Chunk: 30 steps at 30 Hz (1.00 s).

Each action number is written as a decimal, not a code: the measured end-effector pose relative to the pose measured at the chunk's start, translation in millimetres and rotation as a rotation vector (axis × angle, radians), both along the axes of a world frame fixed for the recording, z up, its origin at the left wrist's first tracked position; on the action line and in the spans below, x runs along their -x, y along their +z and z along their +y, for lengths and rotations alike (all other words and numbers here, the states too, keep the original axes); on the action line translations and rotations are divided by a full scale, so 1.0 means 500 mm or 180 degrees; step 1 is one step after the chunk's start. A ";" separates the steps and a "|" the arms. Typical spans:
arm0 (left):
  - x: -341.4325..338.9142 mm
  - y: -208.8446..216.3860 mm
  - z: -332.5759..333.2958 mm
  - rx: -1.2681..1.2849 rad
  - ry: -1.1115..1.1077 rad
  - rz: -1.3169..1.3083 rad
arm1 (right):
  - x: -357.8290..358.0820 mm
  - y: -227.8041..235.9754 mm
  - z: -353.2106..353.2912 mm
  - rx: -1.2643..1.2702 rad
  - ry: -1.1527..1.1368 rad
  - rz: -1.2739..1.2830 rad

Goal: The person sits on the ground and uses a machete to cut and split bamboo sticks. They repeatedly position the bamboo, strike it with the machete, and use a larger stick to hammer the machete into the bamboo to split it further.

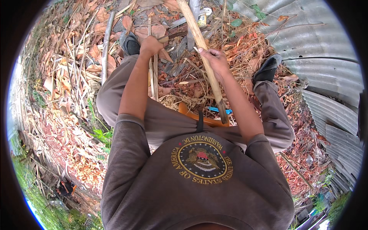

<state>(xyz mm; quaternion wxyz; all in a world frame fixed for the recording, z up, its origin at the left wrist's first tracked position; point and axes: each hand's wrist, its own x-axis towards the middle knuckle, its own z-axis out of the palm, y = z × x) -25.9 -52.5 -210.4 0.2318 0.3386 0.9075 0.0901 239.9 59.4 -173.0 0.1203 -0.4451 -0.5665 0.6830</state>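
Observation:
My left hand (151,46) is closed round the light wooden handle of a knife (164,39); its dark blade points right, toward a long wooden pole (209,73). My right hand (216,61) grips that pole partway along, the thumb lying across it. By the thumb, a small pale sliver (196,49) sticks out; whether it is loose or attached I cannot tell. The pole slants from the top of the view down between my legs. Its darker lower end rests near an orange curved object (188,111) at my lap, beside a black strap (200,122).
Dry leaves and sticks cover the ground. Thin strips (153,80) lie below my left hand, and a grey stick (106,46) farther left. A grey post (191,32) stands behind the pole. Corrugated metal sheets (322,42) line the right side. Something bright blue (220,110) lies near my lap.

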 end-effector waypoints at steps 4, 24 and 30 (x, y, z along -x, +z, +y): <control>0.017 -0.023 0.003 -0.0093 -0.0098 -0.0052 | -0.017 0.076 0.001 -0.0058 -0.0062 0.0264; 0.012 -0.031 -0.001 -0.0177 -0.0017 0.0034 | -0.343 0.289 0.012 -0.0003 -0.0951 0.1503; 0.005 -0.037 -0.008 -0.0340 -0.0076 0.0023 | -0.400 0.228 -0.025 0.0027 -0.1084 0.1026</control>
